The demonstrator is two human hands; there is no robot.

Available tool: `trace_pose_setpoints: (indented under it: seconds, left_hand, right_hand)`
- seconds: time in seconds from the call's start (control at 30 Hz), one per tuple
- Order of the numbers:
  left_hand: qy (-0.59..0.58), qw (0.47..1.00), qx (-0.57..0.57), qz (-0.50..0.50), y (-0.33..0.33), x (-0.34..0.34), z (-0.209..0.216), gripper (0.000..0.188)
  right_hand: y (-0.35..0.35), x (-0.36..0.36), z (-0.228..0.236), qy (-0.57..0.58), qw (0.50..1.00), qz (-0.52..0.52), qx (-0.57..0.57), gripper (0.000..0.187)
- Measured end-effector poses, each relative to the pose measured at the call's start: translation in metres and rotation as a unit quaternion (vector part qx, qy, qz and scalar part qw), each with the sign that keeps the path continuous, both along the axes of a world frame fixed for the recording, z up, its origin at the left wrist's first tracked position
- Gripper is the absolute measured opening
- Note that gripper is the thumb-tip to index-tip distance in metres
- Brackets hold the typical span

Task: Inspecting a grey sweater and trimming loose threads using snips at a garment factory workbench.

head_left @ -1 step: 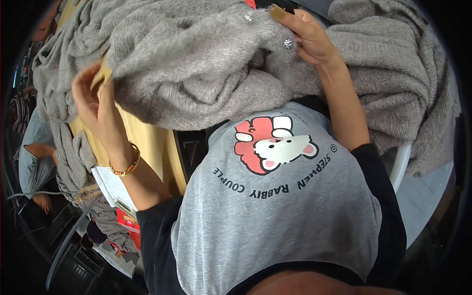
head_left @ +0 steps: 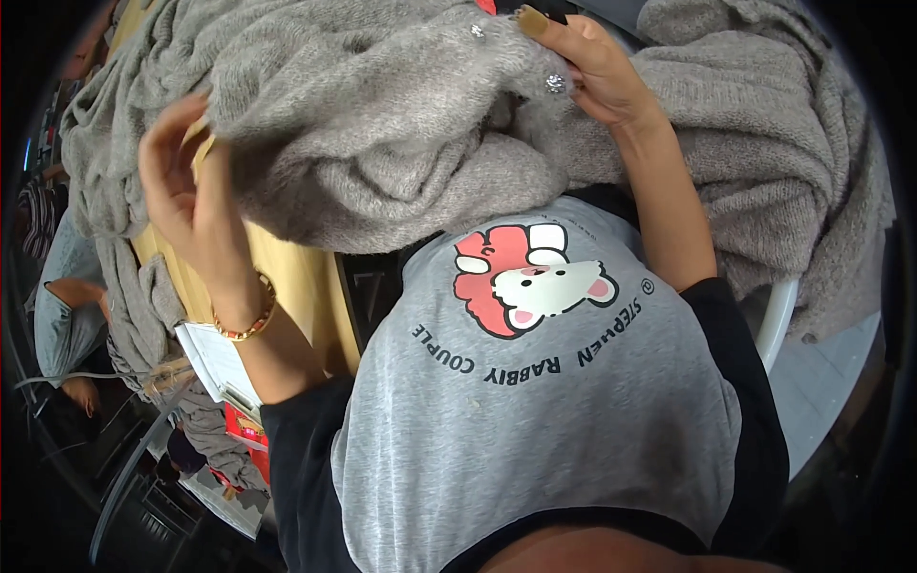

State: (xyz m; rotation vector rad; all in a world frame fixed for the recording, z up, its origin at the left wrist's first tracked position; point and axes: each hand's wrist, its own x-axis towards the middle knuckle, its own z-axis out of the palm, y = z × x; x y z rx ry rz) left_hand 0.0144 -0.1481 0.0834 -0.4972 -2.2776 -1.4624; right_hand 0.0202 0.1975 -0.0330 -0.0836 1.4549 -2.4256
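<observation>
A fuzzy grey knit garment lies bunched in front of me, its near edge reaching my shirt. At its upper right, my right hand pinches the knit between thumb and fingers. Two shiny silver, button-like pieces show near that grip, one a faceted button by the fingers. My left hand is at the garment's left edge, its fingers bent and apart. The thumb and fingertips are close to the knit; whether they touch it I cannot tell.
Under the knit is a light wooden table. More grey knitwear is heaped on the right, above a white curved rail. White paper and a red package lie beside my left forearm. Another person's arm is at far left.
My left hand has shifted slightly, its fingers curling a little near the garment's edge. The knit by my right hand has moved slightly to the left.
</observation>
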Motion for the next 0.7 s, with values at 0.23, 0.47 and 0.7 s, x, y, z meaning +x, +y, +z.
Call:
trace_pose_setpoints:
  seconds: [0.23, 0.47, 0.7]
  left_hand:
    - [0.015, 0.958, -0.13, -0.255, 0.102, -0.01, -0.029, 0.025]
    - [-0.001, 0.966, -0.156, -0.206, 0.123, -0.007, -0.049, 0.018]
    - [-0.041, 0.972, -0.138, -0.186, 0.128, -0.015, -0.056, 0.011]
  right_hand:
    - [-0.025, -0.012, 0.013, -0.076, 0.996, -0.021, -0.042, 0.03]
    - [-0.032, -0.024, 0.015, -0.138, 0.985, -0.06, -0.088, 0.028]
    - [-0.031, -0.029, 0.009, -0.133, 0.984, -0.06, -0.102, 0.028]
